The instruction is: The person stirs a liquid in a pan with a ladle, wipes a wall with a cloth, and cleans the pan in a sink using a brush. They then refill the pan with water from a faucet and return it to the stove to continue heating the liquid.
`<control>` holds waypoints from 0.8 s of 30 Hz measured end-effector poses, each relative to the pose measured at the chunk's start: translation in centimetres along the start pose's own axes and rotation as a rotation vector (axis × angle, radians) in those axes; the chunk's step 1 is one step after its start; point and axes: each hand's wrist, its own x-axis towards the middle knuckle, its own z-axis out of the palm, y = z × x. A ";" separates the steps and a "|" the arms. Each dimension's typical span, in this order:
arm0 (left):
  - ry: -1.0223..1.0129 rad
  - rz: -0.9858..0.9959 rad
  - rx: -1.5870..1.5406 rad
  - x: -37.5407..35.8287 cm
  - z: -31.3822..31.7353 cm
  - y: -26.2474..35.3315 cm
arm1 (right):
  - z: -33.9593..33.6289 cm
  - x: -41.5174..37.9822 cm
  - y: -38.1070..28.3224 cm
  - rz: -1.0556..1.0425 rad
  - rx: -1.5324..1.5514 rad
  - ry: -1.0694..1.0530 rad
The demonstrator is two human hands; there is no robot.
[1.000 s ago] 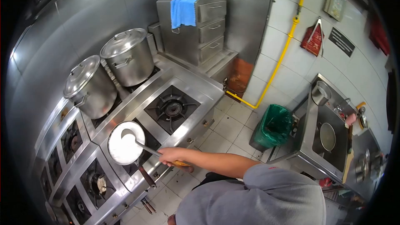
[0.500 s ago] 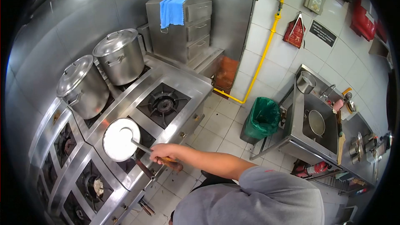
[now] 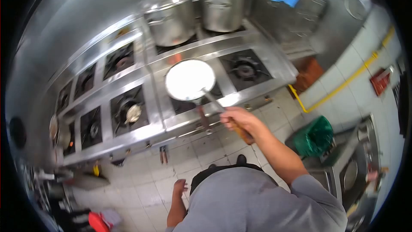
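Note:
My right hand (image 3: 236,119) is closed around the wooden handle of a long ladle (image 3: 212,99). Its metal shaft slants down to the left into a round frying pan (image 3: 199,99) on the stove. White, glaring contents (image 3: 189,79) fill the pan and hide the ladle's head. The pan's brown handle (image 3: 203,118) points toward my body, just left of my right hand, and nothing grips it. My left hand (image 3: 180,187) hangs low beside my body over the floor, fingers loosely bent and apart, with nothing visible in it.
Two lidded stockpots (image 3: 169,21) stand on the back burners. Right of the pan is a bare burner (image 3: 246,69); a pale lump (image 3: 133,113) lies on a burner to the left. A green-lined bin (image 3: 315,137) and a sink (image 3: 352,176) are at the right.
My view has swung left and down, bringing my left hand and more burners into sight. My right hand still holds the ladle in the pan.

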 end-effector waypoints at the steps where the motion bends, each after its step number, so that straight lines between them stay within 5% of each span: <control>1: -0.009 -0.028 -0.016 -0.2 0.8 0.4 | 0.0 -0.3 -0.3 0.001 0.004 -0.009; 12: -0.011 -0.108 0.048 -1.7 1.8 -2.1 | 0.8 -3.3 -1.0 -0.012 -0.015 -0.039; 14: -0.046 0.019 0.051 -1.3 0.8 -3.2 | 0.9 -3.7 -1.0 -0.028 -0.007 -0.038; 17: -0.006 -0.105 0.049 -1.3 0.0 -2.1 | 1.2 -4.6 -1.5 -0.027 0.011 0.000; 24: 0.006 -0.057 0.057 -1.1 0.0 0.4 | 0.2 -5.8 -1.5 -0.066 0.117 -0.030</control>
